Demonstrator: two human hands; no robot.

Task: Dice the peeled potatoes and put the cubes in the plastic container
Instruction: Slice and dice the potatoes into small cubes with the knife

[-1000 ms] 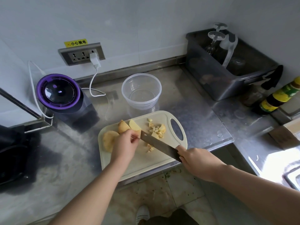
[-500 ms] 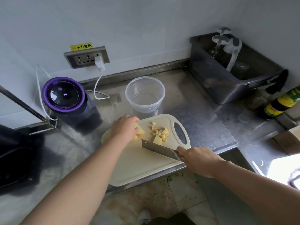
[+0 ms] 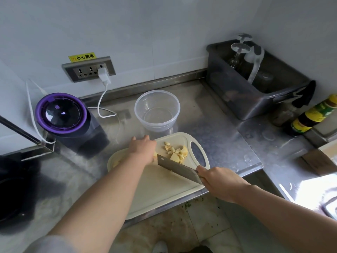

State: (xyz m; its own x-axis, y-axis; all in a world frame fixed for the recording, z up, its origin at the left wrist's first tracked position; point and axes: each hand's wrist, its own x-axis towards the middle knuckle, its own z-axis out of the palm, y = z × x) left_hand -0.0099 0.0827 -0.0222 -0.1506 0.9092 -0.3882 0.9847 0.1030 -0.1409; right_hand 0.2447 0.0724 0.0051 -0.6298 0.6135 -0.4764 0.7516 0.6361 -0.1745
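Mid-dicing: left grip (image 3: pixel 144 150) clamps the potato (image 3: pixel 155 155) on the board (image 3: pixel 164 194), right grip (image 3: pixel 217 181) wrapped round the knife (image 3: pixel 175 166). Cubes (image 3: pixel 176 152) piled alongside, container (image 3: pixel 157 110) behind looks empty. Next, I'd guess: a straight chop, clear of fingertips.

Sits on the head, above and behind both hands, and looks forward and steeply down along the forearms. Stands close, catching the left hand (image 3: pixel 143 149) gripping a potato (image 3: pixel 155 155) and the right hand (image 3: pixel 218 181) gripping the knife (image 3: pixel 175 166) low in the middle over the board (image 3: pixel 164 190). Takes in, wide-angle, the tub (image 3: pixel 156 125) just beyond the left hand, the blender (image 3: pixel 61 113) well to its left, the bin (image 3: pixel 255 106) far beyond the right hand, and a shoe (image 3: pixel 160 246) beneath both.
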